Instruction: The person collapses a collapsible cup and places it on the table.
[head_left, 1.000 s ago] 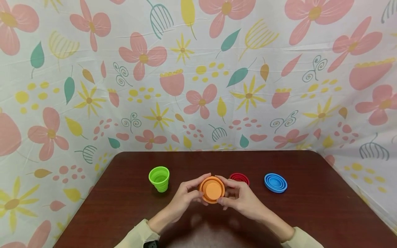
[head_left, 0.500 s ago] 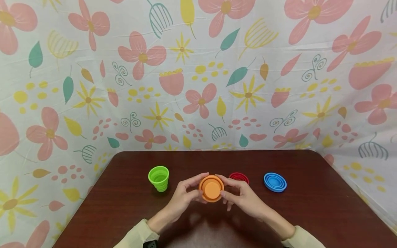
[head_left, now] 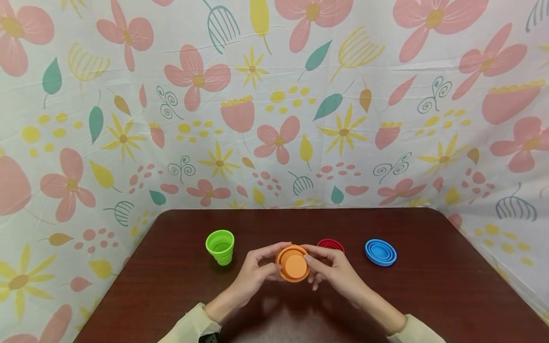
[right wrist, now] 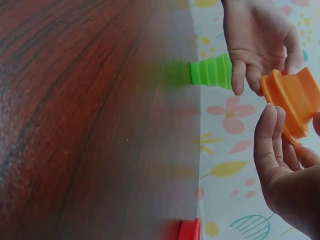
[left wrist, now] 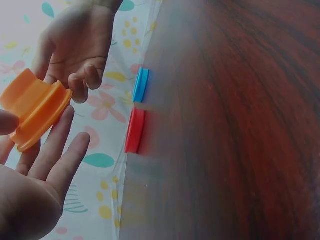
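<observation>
Between my hands is an orange collapsible cup (head_left: 295, 266), held above the table with its round base turned toward the head camera and its wider rim below. My left hand (head_left: 256, 272) grips its left side, thumb in front and fingers at the rim. From the right, my right hand (head_left: 336, 270) pinches it, the thumb against the edge of the base. Some folds look stepped in the left wrist view, where the orange cup (left wrist: 37, 107) tilts between both hands. The other fingers of the right hand (right wrist: 295, 185) extend beside and under the rim.
On the dark wooden table (head_left: 180, 286), a green cup (head_left: 220, 247) stands extended at left. A flattened red cup (head_left: 331, 245) lies partly behind my right hand, with a flattened blue cup (head_left: 381, 252) farther right. A flower-patterned cloth (head_left: 274, 105) hangs behind the table.
My right thumb has moved up from the orange cup's lower rim onto the edge of its base. The base has shifted slightly down and right within the rim; my left hand keeps its grip.
</observation>
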The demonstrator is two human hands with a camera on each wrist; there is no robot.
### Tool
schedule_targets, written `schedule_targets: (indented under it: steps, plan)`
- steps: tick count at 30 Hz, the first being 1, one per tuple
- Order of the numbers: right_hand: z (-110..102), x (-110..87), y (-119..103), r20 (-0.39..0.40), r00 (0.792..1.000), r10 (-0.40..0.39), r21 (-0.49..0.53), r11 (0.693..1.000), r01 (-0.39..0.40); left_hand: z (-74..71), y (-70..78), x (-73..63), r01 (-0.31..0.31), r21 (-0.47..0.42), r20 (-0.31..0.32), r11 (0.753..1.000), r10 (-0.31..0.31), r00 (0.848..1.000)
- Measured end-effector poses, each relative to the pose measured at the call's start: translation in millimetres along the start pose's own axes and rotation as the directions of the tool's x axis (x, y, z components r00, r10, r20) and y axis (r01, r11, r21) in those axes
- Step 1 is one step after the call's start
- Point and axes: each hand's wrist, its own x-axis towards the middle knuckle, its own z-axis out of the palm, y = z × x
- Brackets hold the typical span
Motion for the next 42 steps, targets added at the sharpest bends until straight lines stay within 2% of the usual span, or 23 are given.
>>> schedule_targets:
  steps: [5,12,17,29,36,42]
  plan:
    - [0.0,1.6,1.0,-0.018,1.0,-0.005,-0.041,0.999,0.005,1.0,0.4,0.6,0.038,0.015,-0.037,0.999,-0.038,0.999]
    - [-2.5,3.6,0.9,-0.007,0.999,-0.046,-0.05,0.998,0.045,3.4,1.3,1.4,-0.002,0.021,-0.046,1.0,0.003,0.999]
    - [-3.6,3.6,1.1,-0.006,0.997,-0.073,-0.047,0.996,0.073,5.3,2.7,2.0,-0.007,0.016,-0.049,1.0,0.008,0.999]
    - [-2.7,4.2,0.4,-0.003,0.997,-0.077,-0.027,0.997,0.077,7.4,4.0,2.5,-0.027,-0.015,-0.036,1.0,0.026,0.999]
    - [-1.7,5.6,0.1,-0.027,0.998,-0.049,-0.052,0.998,0.047,7.4,2.5,4.2,-0.047,0.026,-0.03,0.999,0.047,0.998]
    - [0.2,5.6,0.2,-0.027,0.997,-0.068,-0.049,0.997,0.067,8.6,1.0,5.1,-0.059,0.061,-0.03,0.996,0.061,0.998]
